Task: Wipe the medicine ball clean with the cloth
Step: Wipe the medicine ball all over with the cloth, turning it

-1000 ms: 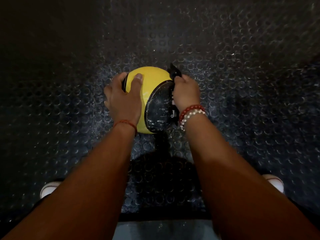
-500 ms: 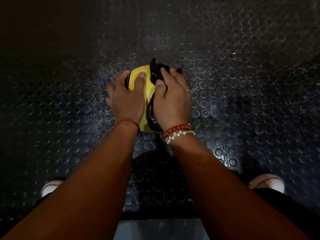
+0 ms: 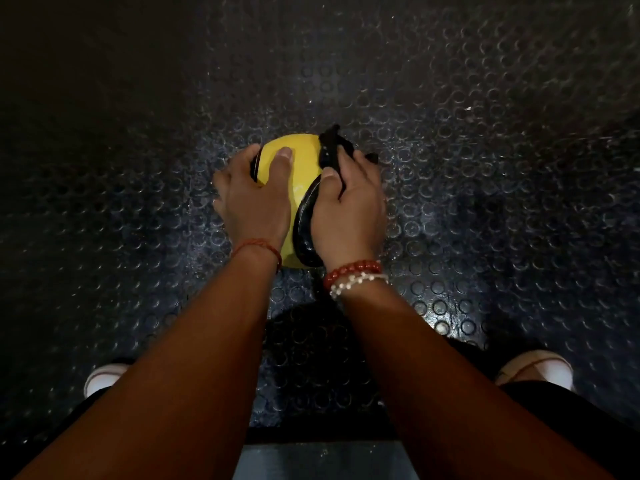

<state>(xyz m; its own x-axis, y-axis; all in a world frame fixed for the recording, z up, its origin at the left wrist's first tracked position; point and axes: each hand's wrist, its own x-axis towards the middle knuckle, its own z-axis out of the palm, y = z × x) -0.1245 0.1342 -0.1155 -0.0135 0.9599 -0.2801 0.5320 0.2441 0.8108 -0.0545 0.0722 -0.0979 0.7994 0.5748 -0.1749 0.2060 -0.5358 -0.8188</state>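
Comparing the present view with the earlier ones, what is found to have changed? (Trainee)

The right hand [image 3: 349, 216] has been carried with the cloth [image 3: 330, 150] from the right flank of the medicine ball [image 3: 304, 161] up across its top. It is now set slightly back to the right, so more yellow is exposed than half a second ago. The left hand [image 3: 254, 206] has not been moved. (Instructor)

What is meant by that for the task? (Trainee)

A wiping stroke is judged to be in progress. The top and right of the ball have been passed over. The left side, under the steadying hand, and the underside are probably not yet reached, so the ball may need to be turned. (Instructor)

How are the hands set? (Trainee)

The left hand is cupped round the left side of the ball, with the thumb laid along the yellow panel. The cloth is gripped in the right hand, bunched under the fingers and pinned by the thumb. It is pressed to the far right of the ball, above the black panel [image 3: 304, 220]. (Instructor)

Where is the ball located? (Trainee)

It is rested on the studded floor [image 3: 485, 168], between the two hands and beyond the shoes [image 3: 540, 370]. (Instructor)
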